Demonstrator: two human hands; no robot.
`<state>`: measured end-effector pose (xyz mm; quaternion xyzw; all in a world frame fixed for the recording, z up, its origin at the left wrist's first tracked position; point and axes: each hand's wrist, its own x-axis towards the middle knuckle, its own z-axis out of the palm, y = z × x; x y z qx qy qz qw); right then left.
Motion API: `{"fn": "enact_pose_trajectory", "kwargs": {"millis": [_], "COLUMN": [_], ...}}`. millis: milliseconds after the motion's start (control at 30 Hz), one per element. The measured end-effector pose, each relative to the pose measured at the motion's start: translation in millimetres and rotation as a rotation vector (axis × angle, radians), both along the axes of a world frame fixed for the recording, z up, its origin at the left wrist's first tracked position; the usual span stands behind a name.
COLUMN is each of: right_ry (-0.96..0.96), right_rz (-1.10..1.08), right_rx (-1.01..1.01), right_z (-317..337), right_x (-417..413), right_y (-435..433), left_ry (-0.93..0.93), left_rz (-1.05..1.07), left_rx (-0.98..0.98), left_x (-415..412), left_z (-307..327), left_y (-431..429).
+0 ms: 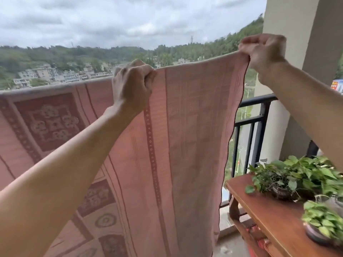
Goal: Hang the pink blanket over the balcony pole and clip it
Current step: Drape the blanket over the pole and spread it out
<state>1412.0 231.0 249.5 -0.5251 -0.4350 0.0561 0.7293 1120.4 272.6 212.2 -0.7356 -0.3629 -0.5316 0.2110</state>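
The pink blanket (185, 127), woven with darker red squares and stripes, hangs in front of me and fills the left and middle of the view. My left hand (132, 86) is closed on its top edge near the middle. My right hand (264, 51) is raised higher and pinches the blanket's top right corner. The top edge runs taut between both hands and continues level to the left. The pole is hidden under the fabric; no clip is in view.
A black metal balcony railing (258, 115) shows to the right of the blanket, beside a beige pillar (289, 25). At lower right stands a wooden table (269, 216) with potted green plants (297, 175). Hills and buildings lie beyond.
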Motion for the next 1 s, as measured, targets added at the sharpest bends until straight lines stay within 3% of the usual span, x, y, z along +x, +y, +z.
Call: {"fn": "enact_pose_trajectory", "kwargs": {"millis": [100,133,233,267,367,533,767,1000], "right_ry": [-0.031,-0.102,-0.544,-0.651,-0.760,-1.010,-1.218,-1.327], "right_rz": [-0.156,-0.192,-0.329,-0.383,-0.424,0.050,0.576,0.805], "right_rx": [0.066,-0.017,-0.423,-0.468,-0.212,0.147,0.106,0.159], "right_z": [-0.1,-8.2,-42.6,-51.6,-59.3,-72.9,-152.9,-175.6], "right_x": [4.4,6.6,5.2,1.0,-33.7,-156.7,-342.8,-521.8], "right_y": [-2.7,-1.8,-5.2,-8.6,-18.5,-36.0,-51.9,-87.1], "left_ry": [0.011,0.033,0.081,0.095,0.110,0.040,0.145,-0.035], "left_rz": [-0.026,-0.012,0.009,0.011,0.064,0.306,0.925,1.280], "left_rx": [0.089,0.096,0.085,0.086,0.054,-0.199,-0.724,-0.905], "left_x": [5.8,6.0,-1.7,-6.7,-28.8,-102.0,-277.1,-448.4], "left_z": [-11.6,-16.3,-30.6,-35.8,-49.9,-87.2,-136.7,-173.9], "left_y": [-8.7,-9.9,-20.0,-26.9,-51.9,-88.2,-180.9,-306.0]}}
